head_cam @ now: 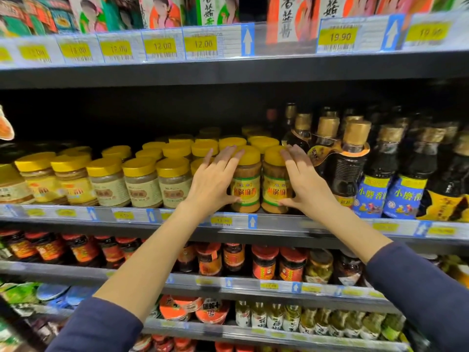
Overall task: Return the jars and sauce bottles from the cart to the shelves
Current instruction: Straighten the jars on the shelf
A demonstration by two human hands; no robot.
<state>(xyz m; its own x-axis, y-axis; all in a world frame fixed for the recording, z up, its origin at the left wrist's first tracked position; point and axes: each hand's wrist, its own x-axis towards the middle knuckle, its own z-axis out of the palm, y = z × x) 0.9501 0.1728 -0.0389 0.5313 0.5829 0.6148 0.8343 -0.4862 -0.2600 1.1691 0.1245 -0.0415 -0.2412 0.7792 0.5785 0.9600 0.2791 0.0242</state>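
Two yellow-lidded jars of brown paste stand side by side at the front of the middle shelf (274, 219). My left hand (215, 181) is wrapped round the left jar (247, 184), fingers over its lid edge and thumb at its base. My right hand (304, 181) holds the right jar (275, 184) the same way from the right side. Both jars rest upright on the shelf. The cart is out of view.
More yellow-lidded jars (142, 184) fill the shelf to the left and behind. Dark sauce bottles (352, 163) with gold caps crowd the right. Red-lidded chili jars (264, 265) line the shelf below. Boxed goods sit on the top shelf (228, 69).
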